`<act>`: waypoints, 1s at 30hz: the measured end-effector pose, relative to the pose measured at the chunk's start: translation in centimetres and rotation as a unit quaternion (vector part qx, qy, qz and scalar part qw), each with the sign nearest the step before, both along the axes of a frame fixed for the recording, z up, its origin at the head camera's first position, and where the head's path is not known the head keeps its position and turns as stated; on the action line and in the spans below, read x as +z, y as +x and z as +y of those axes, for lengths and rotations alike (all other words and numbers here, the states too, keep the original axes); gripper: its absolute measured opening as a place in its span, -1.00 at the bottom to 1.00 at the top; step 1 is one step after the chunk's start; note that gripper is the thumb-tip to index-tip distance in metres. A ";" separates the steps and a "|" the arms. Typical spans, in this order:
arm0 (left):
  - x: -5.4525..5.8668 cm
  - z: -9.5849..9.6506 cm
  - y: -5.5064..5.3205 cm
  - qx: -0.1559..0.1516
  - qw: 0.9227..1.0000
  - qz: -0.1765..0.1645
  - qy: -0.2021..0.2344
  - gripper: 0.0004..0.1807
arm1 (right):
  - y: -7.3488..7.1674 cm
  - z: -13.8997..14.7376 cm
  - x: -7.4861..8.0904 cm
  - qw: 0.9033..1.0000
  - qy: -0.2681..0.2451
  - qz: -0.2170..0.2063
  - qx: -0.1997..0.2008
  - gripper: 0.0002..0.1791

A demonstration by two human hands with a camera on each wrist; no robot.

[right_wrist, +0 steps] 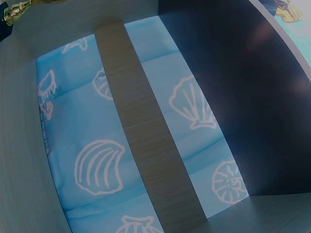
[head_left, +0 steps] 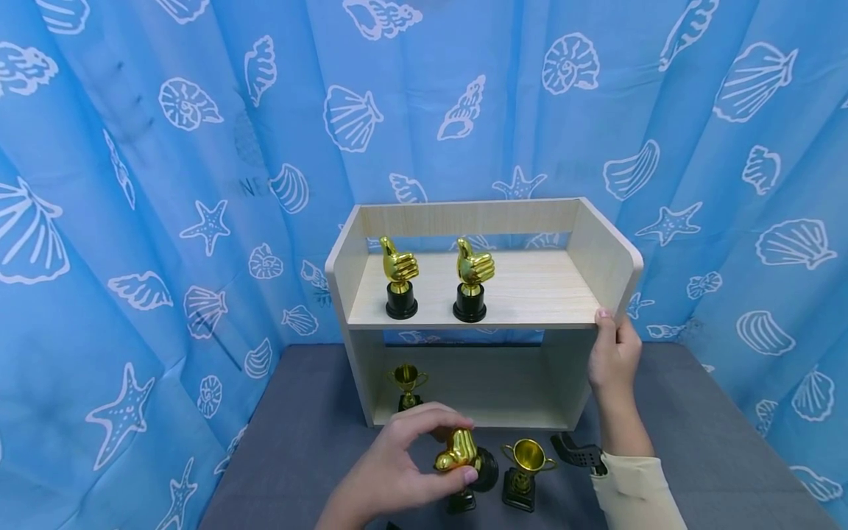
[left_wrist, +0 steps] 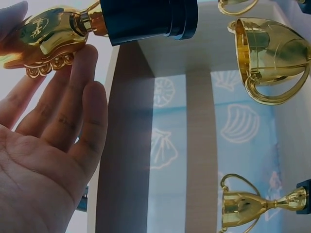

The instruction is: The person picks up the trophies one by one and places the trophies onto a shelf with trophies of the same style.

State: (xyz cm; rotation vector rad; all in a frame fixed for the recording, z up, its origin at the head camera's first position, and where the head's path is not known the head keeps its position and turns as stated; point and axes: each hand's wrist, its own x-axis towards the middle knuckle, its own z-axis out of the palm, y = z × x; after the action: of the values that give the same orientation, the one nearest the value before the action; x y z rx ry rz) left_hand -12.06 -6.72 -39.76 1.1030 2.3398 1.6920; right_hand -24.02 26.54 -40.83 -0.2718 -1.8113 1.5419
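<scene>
My left hand [head_left: 392,471] pinches a gold thumbs-up trophy [head_left: 457,451] between thumb and fingers, in front of the shelf. In the left wrist view this trophy [left_wrist: 51,39] lies sideways, its black base pointing away from the palm. With its thumb at the front edge of the upper board, my right hand [head_left: 615,359] grips the right side panel of the pale wooden shelf unit [head_left: 530,283]. Two more thumbs-up trophies, a left one [head_left: 400,269] and a right one [head_left: 473,271], stand on the upper board. A gold cup trophy [head_left: 407,379] stands at the lower left, partly behind my left hand.
Another gold cup trophy [head_left: 528,458] stands on the grey table [head_left: 278,442] before the shelf. A black base [head_left: 461,502] shows beneath the held trophy, its upper part hidden. A black strap [head_left: 575,450] sits by my right wrist. A blue shell-print curtain [head_left: 424,96] hangs behind.
</scene>
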 end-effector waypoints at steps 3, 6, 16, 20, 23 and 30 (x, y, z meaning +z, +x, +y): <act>0.0 0.0 0.0 0.000 1.000 0.006 0.007 -0.56 | 0.0 0.0 0.0 1.000 0.000 0.001 -0.004 -0.47; 0.0 0.1 -0.1 0.001 1.000 0.019 0.014 -0.55 | 0.0 0.0 0.0 1.000 0.000 0.001 -0.003 -0.47; -0.3 0.2 -0.3 -0.001 0.999 0.041 0.026 -0.54 | -0.1 0.0 -0.1 1.000 -0.004 0.004 0.000 -0.48; -0.4 0.2 -0.5 -0.003 0.998 0.056 0.031 -0.55 | -0.1 0.1 -0.1 1.000 -0.007 0.005 0.000 -0.48; -0.4 0.2 -0.5 -0.004 0.997 0.063 0.037 -0.56 | -0.1 0.0 0.0 1.000 -0.009 0.003 0.001 -0.48; -0.4 0.3 -0.4 -0.001 0.996 0.072 0.050 -0.55 | 0.0 0.0 0.0 1.000 -0.010 0.003 0.007 -0.47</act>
State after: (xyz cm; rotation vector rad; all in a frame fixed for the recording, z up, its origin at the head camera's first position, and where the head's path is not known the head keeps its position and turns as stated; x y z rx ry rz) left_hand -12.47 -6.46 -40.16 1.2849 2.3573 1.8051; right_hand -24.02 26.55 -40.78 -0.2633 -1.7980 1.5691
